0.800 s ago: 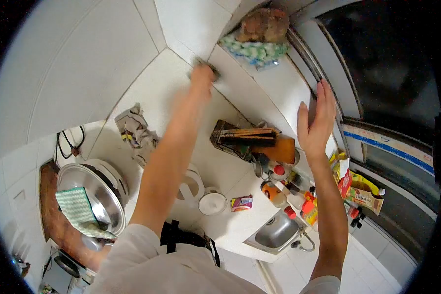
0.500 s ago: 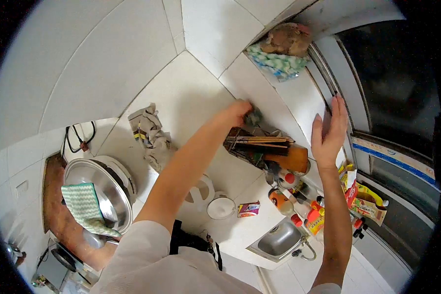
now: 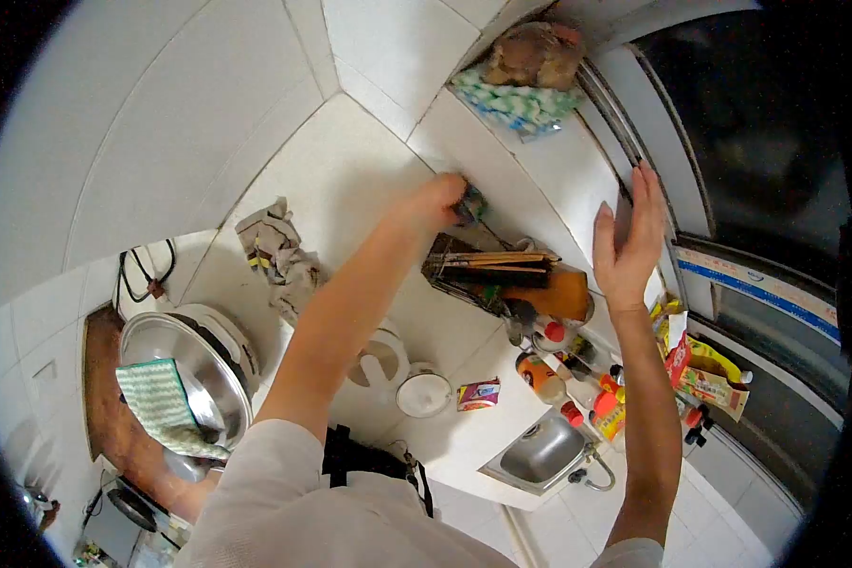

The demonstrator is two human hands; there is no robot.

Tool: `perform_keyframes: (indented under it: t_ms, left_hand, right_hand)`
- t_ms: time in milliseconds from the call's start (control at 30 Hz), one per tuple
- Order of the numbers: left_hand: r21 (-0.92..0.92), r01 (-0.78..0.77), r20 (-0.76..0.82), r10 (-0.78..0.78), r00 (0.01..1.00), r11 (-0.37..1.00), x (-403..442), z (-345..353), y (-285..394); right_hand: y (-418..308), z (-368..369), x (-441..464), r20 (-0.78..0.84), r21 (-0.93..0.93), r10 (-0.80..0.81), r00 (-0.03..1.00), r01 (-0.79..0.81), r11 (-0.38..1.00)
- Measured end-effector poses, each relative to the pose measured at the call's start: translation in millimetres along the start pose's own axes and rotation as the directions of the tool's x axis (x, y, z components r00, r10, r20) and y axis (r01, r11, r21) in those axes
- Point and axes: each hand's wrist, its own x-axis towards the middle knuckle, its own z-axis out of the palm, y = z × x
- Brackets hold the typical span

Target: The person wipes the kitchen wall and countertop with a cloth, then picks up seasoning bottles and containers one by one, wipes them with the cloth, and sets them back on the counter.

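My left hand (image 3: 437, 199) is closed on a dark scrubbing pad (image 3: 470, 204), which it presses near the base of the tiled wall at the back of the white counter (image 3: 350, 161). Just in front of that hand is a dark rack holding chopsticks (image 3: 492, 259). My right hand (image 3: 629, 241) has its fingers stretched out and rests by the window frame (image 3: 615, 109), holding nothing. A crumpled grey cloth (image 3: 282, 256) lies on the counter, left of my left forearm.
A steel basin (image 3: 194, 364) with a striped green cloth (image 3: 161, 402) stands at the left. Several bottles (image 3: 542, 377) crowd beside the small sink (image 3: 542, 452). A white lidded pot (image 3: 423, 393) and a purple packet (image 3: 478, 395) sit nearby. A bagged item (image 3: 530, 85) occupies the ledge.
My left hand has moved with the pad from the back corner toward the chopstick rack, then slightly back from it. My right hand stays spread by the window as the view shifts.
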Motion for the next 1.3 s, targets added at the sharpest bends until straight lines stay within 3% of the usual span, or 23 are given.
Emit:
perform_keyframes:
  t_ms: [33, 200, 233, 267, 300, 333, 433, 500, 567, 633, 667, 700, 800, 900, 933, 967, 1000, 1067, 1100, 1167, 1233, 1267, 1300]
  left_hand:
    - [0.025, 0.078, 0.058, -0.079, 0.995, 0.997, -2, 10, -6]
    - [0.45, -0.264, 0.373, 0.089, 0.923, 0.853, -54, 28, 18]
    - [0.704, -0.57, 0.569, 0.145, 0.81, 0.424, -55, 29, 18]
    - [0.678, -0.721, 0.733, 0.194, 0.652, -0.142, -57, 32, 18]
    - [0.759, -0.591, 0.558, 0.196, 0.807, 0.274, -67, 41, 21]
    - [0.682, -0.35, 0.374, 0.106, 0.921, 0.642, -83, 54, 24]
    - [0.661, -0.304, 0.363, 0.063, 0.93, 0.686, -82, 52, 24]
    - [0.625, -0.176, 0.265, 0.005, 0.964, 0.761, -76, 53, 26]
    - [0.712, -0.517, 0.496, 0.18, 0.849, 0.476, -48, 24, 17]
    - [0.589, -0.459, 0.368, 0.286, 0.885, 0.665, -19, 0, 14]
    - [0.32, -0.238, 0.103, 0.217, 0.971, 0.917, -6, -5, 19]
    - [-0.054, -0.05, -0.122, 0.043, 0.992, 0.997, 1, -7, 26]
    - [-0.011, -0.044, -0.26, 0.04, 0.965, 0.999, -59, 25, 58]
    - [-0.059, -0.013, -0.032, 0.011, 0.999, 0.998, -64, 31, 57]
    - [0.281, -0.415, 0.27, 0.343, 0.9, 0.865, -64, 29, 46]
    - [0.463, -0.669, 0.473, 0.476, 0.741, 0.581, -69, 25, 28]
    - [0.509, -0.838, 0.637, 0.569, 0.52, 0.196, -92, 31, 18]
    - [0.592, -0.799, 0.669, 0.615, 0.418, -0.101, -167, 67, 38]
    - [0.618, -0.78, 0.666, 0.594, 0.451, -0.101, -174, 74, 44]
    - [0.721, -0.685, 0.551, 0.512, 0.659, 0.106, -170, 71, 50]
    - [0.832, -0.46, 0.31, 0.428, 0.849, 0.31, -94, 15, 55]
    - [0.875, -0.356, 0.19, 0.445, 0.875, 0.327, -44, -17, 51]
    - [0.927, -0.325, 0.22, 0.43, 0.876, 0.188, -47, -9, 57]
  right_hand:
    - [1, 0, 0, -0.003, -0.003, 0.0, 1.0, 0.0, 1.0]
    - [2, 0, -1, 0.003, -0.004, 0.011, 1.0, -0.011, 1.0]
    - [2, -1, -1, -0.001, -0.006, 0.014, 1.0, -0.014, 1.0]
    - [3, -1, -1, -0.017, 0.009, 0.004, 1.0, -0.003, 1.0]
    - [3, -1, -1, -0.017, 0.007, 0.016, 1.0, -0.016, 1.0]
    - [2, -2, -1, -0.012, 0.007, 0.024, 1.0, -0.024, 1.0]
    - [1, 1, 2, -0.025, 0.006, 0.005, 1.0, -0.005, 1.0]
    - [3, -2, -2, -0.024, 0.006, -0.003, 1.0, 0.003, 1.0]
    - [5, -1, -1, -0.026, 0.012, -0.007, 1.0, 0.008, 1.0]
    - [6, -1, -1, -0.038, 0.015, -0.003, 0.999, 0.004, 1.0]
    - [5, -2, -2, -0.048, 0.018, -0.003, 0.999, 0.003, 1.0]
    - [4, -2, -2, -0.049, 0.032, 0.002, 0.999, 0.0, 1.0]
    - [12, 1, -4, -0.067, 0.039, -0.003, 0.998, 0.005, 0.999]
    - [9, -1, -3, -0.056, 0.002, 0.025, 0.998, -0.025, 1.0]
    - [9, -2, -2, -0.053, 0.007, 0.03, 0.998, -0.03, 1.0]
    - [9, -3, -2, -0.049, 0.016, 0.036, 0.998, -0.035, 0.999]
    - [8, -2, -2, -0.047, 0.028, 0.039, 0.998, -0.038, 0.999]
    - [7, -2, -2, -0.045, 0.018, 0.038, 0.998, -0.037, 0.999]
    - [7, -3, -2, -0.042, 0.006, 0.034, 0.999, -0.034, 0.999]
    - [9, -4, -2, -0.046, -0.01, 0.028, 0.999, -0.028, 1.0]
    - [6, -2, -5, -0.051, -0.009, 0.028, 0.998, -0.028, 1.0]
    - [6, -2, -6, -0.052, -0.005, 0.026, 0.998, -0.026, 1.0]
    - [8, -3, -4, -0.059, -0.008, 0.019, 0.998, -0.02, 1.0]
